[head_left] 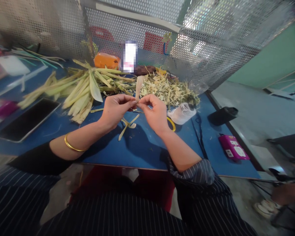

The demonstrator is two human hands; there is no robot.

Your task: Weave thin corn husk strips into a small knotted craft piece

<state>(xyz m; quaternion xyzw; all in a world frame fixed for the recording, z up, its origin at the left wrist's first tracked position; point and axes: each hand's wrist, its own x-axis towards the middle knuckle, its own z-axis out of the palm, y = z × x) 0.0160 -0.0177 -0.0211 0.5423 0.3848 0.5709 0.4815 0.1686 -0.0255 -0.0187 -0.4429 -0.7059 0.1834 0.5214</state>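
Observation:
My left hand (116,109) and my right hand (154,111) meet above the blue table (142,147). Both pinch the base of a pale leaf strip (139,87) that stands up between the fingertips. Under the hands lie a few loose strips (127,126) on the table. A gold bangle (71,146) sits on my left wrist. A heap of long green-yellow leaves (81,88) lies behind my left hand, and a pile of shredded pale strips (167,88) lies behind my right hand.
A dark tablet (28,119) lies at the left. A white mesh wad (183,113), a yellow ring (172,124), a black cord (199,137) and a pink box (233,147) are at the right. A perforated metal screen (211,42) backs the table.

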